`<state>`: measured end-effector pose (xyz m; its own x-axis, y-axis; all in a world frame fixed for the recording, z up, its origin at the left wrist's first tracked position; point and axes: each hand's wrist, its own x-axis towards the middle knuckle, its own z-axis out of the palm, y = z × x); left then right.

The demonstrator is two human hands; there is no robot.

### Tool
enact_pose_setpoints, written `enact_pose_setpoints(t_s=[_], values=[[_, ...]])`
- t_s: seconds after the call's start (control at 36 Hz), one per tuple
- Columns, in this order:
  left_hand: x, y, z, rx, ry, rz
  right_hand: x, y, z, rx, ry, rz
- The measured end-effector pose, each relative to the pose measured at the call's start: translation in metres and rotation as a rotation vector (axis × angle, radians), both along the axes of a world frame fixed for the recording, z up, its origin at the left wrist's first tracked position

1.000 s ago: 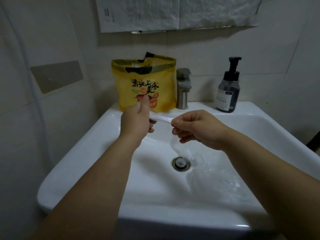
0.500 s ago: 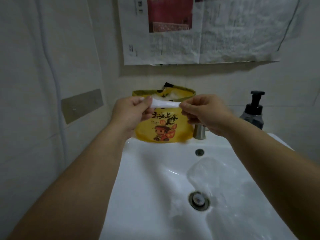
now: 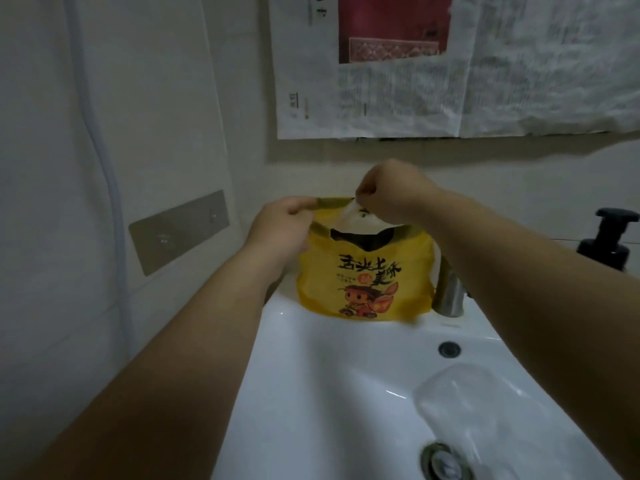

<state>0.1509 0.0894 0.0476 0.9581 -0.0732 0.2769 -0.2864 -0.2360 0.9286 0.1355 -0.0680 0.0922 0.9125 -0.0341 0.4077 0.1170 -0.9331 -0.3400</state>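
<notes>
A yellow snack bag point(image 3: 367, 282) printed with a cartoon figure stands upright on the back ledge of the white sink point(image 3: 329, 393), its mouth open and a dark lining showing inside the top. The left hand point(image 3: 280, 230) is at the bag's upper left corner, its fingers curled round the rim with the thumb lying along the top edge. The right hand point(image 3: 391, 192) hovers just above the bag's mouth, its fingers closed in a pinch on a thin clear wrapper point(image 3: 349, 218) that hangs from the fingertips down into the opening, touching the bag's rim. Just right of the bag, and partly hidden behind it, stands a steel faucet point(image 3: 450, 292). Farther right of the bag is a dark pump bottle point(image 3: 609, 244). On the wall above the bag hang sheets of newspaper point(image 3: 398, 98). To the left of the bag a metal plate point(image 3: 180, 230) is fixed to the side wall, with a pale hose point(image 3: 104, 168) running down beside it. Below the bag, in the basin, lie the overflow hole point(image 3: 449, 348) and, nearer the camera, the drain point(image 3: 443, 459).
</notes>
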Motion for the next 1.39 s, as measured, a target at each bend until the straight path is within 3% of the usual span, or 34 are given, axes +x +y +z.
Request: enact_pose_setpoints(t_s=[0.17, 0.25, 0.33, 0.44, 0.56, 0.72, 0.83, 0.92, 1.0, 1.08, 1.14, 1.22, 1.31, 1.39], values=[[0.011, 0.003, -0.001, -0.014, 0.031, 0.022, 0.033, 0.036, -0.012, -0.272, 0.23, 0.054], [0.012, 0.008, -0.003, -0.033, 0.039, 0.02, 0.041, 0.04, -0.017, -0.286, 0.29, 0.056], [0.01, 0.009, -0.007, -0.054, 0.035, 0.02, 0.037, 0.03, -0.011, -0.185, 0.239, 0.082], [0.002, 0.003, -0.012, -0.137, 0.022, 0.018, 0.006, 0.009, 0.002, 0.128, -0.03, 0.128], [-0.016, -0.004, -0.02, -0.16, -0.03, 0.076, -0.04, -0.009, -0.006, 0.266, -0.227, 0.051], [-0.063, -0.035, -0.044, -0.198, -0.094, 0.041, -0.109, -0.037, -0.063, 0.359, -0.181, -0.092], [-0.099, -0.062, -0.068, -0.183, -0.046, -0.132, -0.152, -0.058, -0.106, 0.484, -0.016, -0.146], [-0.123, -0.08, -0.096, -0.029, 0.059, -0.266, -0.171, -0.074, -0.14, 0.422, 0.177, -0.213], [-0.145, -0.095, -0.13, 0.096, 0.187, -0.369, -0.198, -0.082, -0.165, 0.149, 0.569, -0.218], [-0.152, -0.095, -0.144, 0.235, 0.202, -0.408, -0.216, -0.081, -0.183, -0.029, 1.029, -0.236], [-0.154, -0.095, -0.146, 0.281, 0.187, -0.416, -0.218, -0.087, -0.193, -0.078, 1.185, -0.268], [-0.157, -0.09, -0.148, 0.292, 0.197, -0.405, -0.206, -0.093, -0.199, -0.021, 1.004, -0.304], [-0.154, -0.085, -0.15, 0.321, 0.188, -0.384, -0.197, -0.095, -0.196, 0.488, 0.624, -0.224], [-0.148, -0.083, -0.15, 0.202, 0.249, -0.363, -0.201, -0.083, -0.18, 0.979, 0.375, -0.005]])
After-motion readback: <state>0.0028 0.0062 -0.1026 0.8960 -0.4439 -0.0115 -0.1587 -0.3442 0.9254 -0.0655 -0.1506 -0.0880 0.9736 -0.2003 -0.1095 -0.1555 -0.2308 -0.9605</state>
